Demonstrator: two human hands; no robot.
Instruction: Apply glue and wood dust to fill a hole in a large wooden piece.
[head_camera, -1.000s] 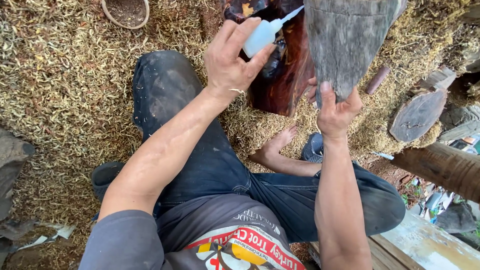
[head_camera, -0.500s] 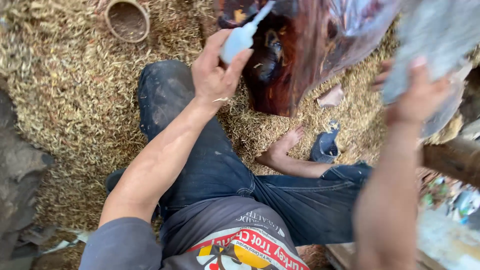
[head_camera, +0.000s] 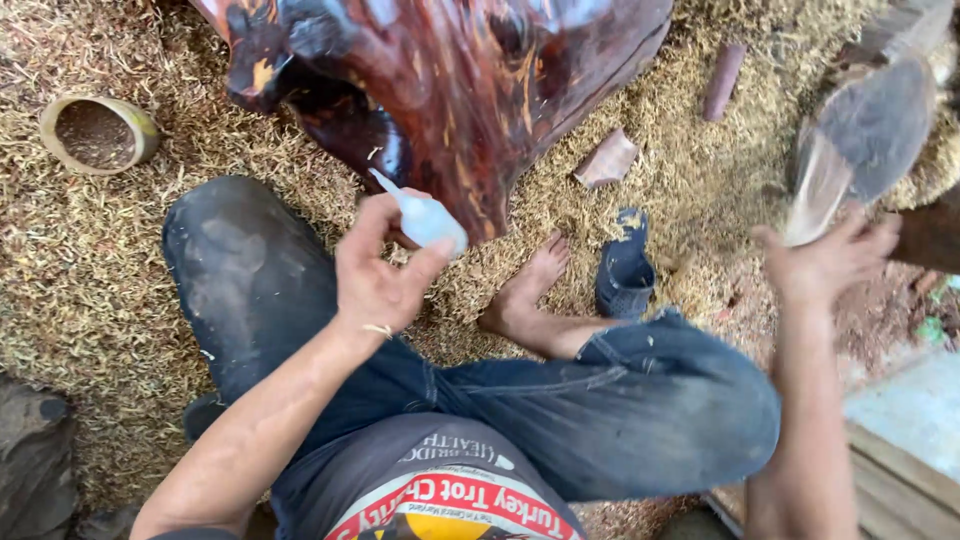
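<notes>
— See the left hand (head_camera: 378, 275)? Fingers clamped round that small squeeze bottle (head_camera: 425, 217), nozzle aimed at the glossy red burl (head_camera: 450, 80) just above his knee.

— And the right hand (head_camera: 825, 262)?

— Fingers spread under a grey slab of wood (head_camera: 865, 140) (too blurred to tell if it's gripped). That could slip onto his bare foot (head_camera: 525, 290). A hard squeeze might also run drips over the slick, knotted surface into the shavings (head_camera: 90, 270).

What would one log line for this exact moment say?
left hand: holds small squeeze bottle, nozzle toward glossy red wood piece | right hand: holds blurred grey wood slab | ground: sawdust
</notes>
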